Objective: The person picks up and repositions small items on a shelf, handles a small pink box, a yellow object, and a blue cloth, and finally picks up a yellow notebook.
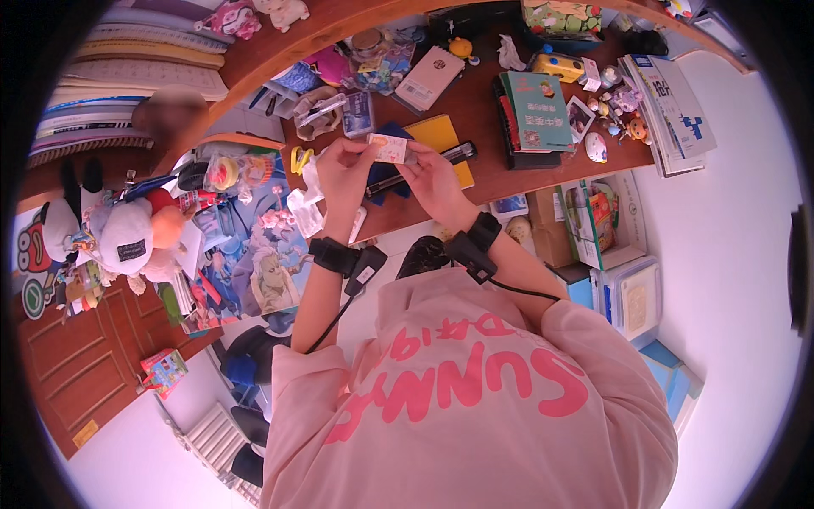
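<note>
Over the front of the desk, my left hand (342, 174) and my right hand (437, 185) hold a small pale rectangular block (389, 148) with a pink pattern between them. Fingers of the left hand pinch its left end; those of the right close on its right end. Whether it is a little box or an eraser cannot be made out. Below it lie a long black bar-shaped case (458, 153), a yellow notebook (435, 133) and a dark blue item (382, 173). Each wrist wears a black band with a cable.
On the wooden desk (475, 106) a green book (538, 110) tops a stack, with figurines (623, 110) to its right. A pink spiral notebook (430, 78) lies farther back. White tissue (305, 208) is at the left edge, near plush toys (127, 233). Shelves arch overhead.
</note>
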A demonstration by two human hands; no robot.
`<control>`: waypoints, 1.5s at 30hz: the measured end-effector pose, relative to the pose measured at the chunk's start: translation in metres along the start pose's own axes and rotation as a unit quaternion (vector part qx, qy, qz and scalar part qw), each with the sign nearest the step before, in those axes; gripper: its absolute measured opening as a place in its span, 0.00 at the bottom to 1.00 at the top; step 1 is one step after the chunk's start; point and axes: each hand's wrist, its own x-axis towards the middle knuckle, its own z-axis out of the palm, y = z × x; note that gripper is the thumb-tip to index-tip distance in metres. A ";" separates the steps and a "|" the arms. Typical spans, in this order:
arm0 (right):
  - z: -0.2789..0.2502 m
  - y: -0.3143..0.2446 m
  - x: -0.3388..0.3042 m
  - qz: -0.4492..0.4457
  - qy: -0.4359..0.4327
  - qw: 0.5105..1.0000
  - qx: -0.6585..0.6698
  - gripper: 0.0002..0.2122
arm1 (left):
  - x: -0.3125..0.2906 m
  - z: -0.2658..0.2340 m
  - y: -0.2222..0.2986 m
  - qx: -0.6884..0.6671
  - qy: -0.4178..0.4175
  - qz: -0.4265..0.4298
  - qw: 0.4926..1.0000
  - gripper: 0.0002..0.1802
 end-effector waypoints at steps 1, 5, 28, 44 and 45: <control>0.001 0.000 0.001 0.034 0.012 0.998 0.049 0.11 | 0.000 0.003 0.008 0.016 -0.002 0.005 1.000 0.07; 0.008 0.004 0.004 0.032 0.042 0.996 0.068 0.10 | -0.004 0.006 0.014 0.038 0.013 0.035 0.999 0.08; 0.013 0.006 -0.013 -0.048 0.087 0.988 -0.120 0.06 | -0.019 -0.007 -0.019 -0.062 0.035 -0.077 0.994 0.06; 0.011 -0.001 -0.019 -0.008 0.060 0.985 -0.163 0.11 | -0.027 -0.003 -0.015 -0.084 0.031 -0.043 0.995 0.06; 0.011 -0.002 -0.019 0.009 0.057 0.986 -0.156 0.09 | -0.027 -0.004 -0.014 -0.090 0.030 -0.051 0.994 0.07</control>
